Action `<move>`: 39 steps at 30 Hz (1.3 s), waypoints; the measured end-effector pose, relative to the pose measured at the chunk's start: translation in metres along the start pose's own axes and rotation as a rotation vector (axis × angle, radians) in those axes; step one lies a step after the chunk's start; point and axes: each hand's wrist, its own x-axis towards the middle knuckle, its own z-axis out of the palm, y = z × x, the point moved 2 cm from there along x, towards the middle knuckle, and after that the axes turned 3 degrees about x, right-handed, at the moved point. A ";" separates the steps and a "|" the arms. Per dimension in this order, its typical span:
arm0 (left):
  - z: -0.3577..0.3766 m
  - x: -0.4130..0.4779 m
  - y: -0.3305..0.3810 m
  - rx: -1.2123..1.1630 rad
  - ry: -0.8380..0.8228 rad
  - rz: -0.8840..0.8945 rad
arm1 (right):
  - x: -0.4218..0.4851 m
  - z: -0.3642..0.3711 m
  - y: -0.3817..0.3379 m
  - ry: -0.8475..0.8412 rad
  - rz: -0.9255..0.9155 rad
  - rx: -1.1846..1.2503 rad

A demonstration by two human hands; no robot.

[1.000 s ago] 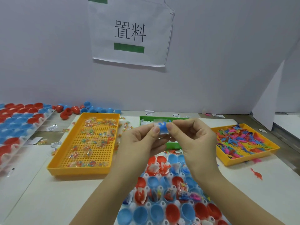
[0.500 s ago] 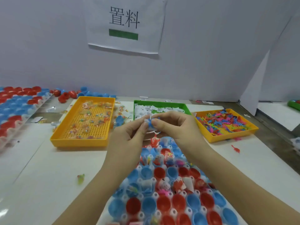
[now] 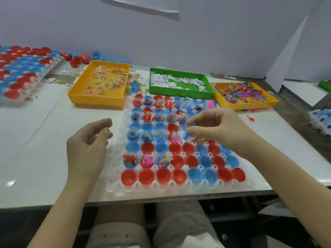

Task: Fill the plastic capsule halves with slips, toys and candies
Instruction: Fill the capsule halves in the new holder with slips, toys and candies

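On the white worktop point(image 3: 44, 140) sit rows of red and blue capsule halves point(image 3: 146, 175). Above them the right hand point(image 3: 220, 127) pinches a small clear packet point(image 3: 186, 136); the left hand point(image 3: 86, 147) hovers beside them, loosely curled, empty.

White table point(image 3: 44, 140), capsule rack point(image 3: 161, 192) (red, blue halves point(image 3: 146, 175)), green tray point(image 3: 179, 94) between yellow trays point(image 3: 96, 101)

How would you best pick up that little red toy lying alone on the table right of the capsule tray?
Pinch the red toy across its narrow body, coming straight down from above. It lies flat and alone on the white table, so nothing blocks the top and no edge stands up for a sideways grip. The right hand is nearest but pinches a small packet.
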 end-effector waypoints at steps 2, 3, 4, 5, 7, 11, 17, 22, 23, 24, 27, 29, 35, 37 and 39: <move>-0.004 -0.007 -0.007 -0.020 -0.014 -0.043 | -0.006 -0.002 0.007 -0.029 0.025 -0.096; -0.005 -0.008 -0.009 -0.023 -0.023 -0.051 | -0.007 -0.002 0.010 -0.047 0.035 -0.143; -0.005 -0.009 -0.009 -0.026 -0.035 -0.054 | -0.007 -0.001 0.011 -0.074 0.044 -0.190; -0.004 -0.009 -0.009 -0.027 -0.048 -0.055 | -0.008 0.001 0.012 -0.110 0.052 -0.237; -0.003 -0.010 -0.008 -0.030 -0.064 -0.056 | -0.008 0.008 0.012 -0.176 0.055 -0.299; -0.005 -0.010 -0.010 -0.054 -0.049 -0.067 | -0.006 0.018 0.013 -0.210 0.035 -0.329; -0.005 -0.010 -0.013 -0.029 -0.052 -0.075 | -0.002 0.025 0.011 -0.272 -0.004 -0.520; -0.005 -0.010 -0.012 -0.008 -0.052 -0.074 | 0.006 0.028 0.007 -0.312 -0.002 -0.669; -0.005 -0.010 -0.012 -0.006 -0.052 -0.073 | 0.008 0.028 0.006 -0.316 -0.006 -0.698; -0.005 -0.010 -0.013 0.002 -0.053 -0.073 | 0.009 0.029 0.006 -0.317 -0.012 -0.729; -0.005 -0.010 -0.013 0.019 -0.061 -0.073 | 0.012 0.035 0.007 -0.332 -0.024 -0.793; -0.005 -0.011 -0.013 0.020 -0.065 -0.072 | 0.012 0.036 0.007 -0.348 -0.035 -0.802; -0.006 -0.008 -0.012 0.015 -0.076 -0.093 | 0.008 0.031 0.006 -0.339 -0.005 -0.725; -0.009 -0.001 -0.007 0.021 -0.071 -0.111 | 0.007 0.023 0.001 -0.342 0.020 -0.661; -0.012 0.015 0.004 0.035 -0.068 -0.080 | 0.008 0.013 -0.006 -0.325 0.022 -0.594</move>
